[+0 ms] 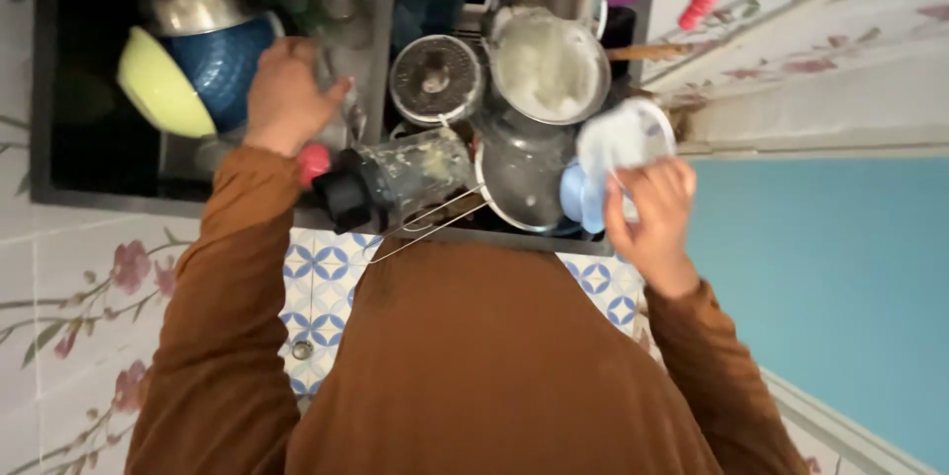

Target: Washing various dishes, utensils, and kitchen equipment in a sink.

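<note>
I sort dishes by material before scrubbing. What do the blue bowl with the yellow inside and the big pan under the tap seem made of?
The blue bowl looks like plastic: matte, evenly coloured, yellow-green inside. The pan looks like bare metal, greyish with a dull shine, though suds hide its inside.

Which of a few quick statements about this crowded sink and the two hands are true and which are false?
1. The right hand grips a white and pale blue lid. True.
2. The left hand rests on the floral counter. False: it reaches into the sink, on clear glassware.
3. A blue patterned bowl with a yellow-green inside lies in the left basin. True.
4. The blender jar stands upright. False: it lies on its side.
5. The person wears brown sleeves. True.
</note>
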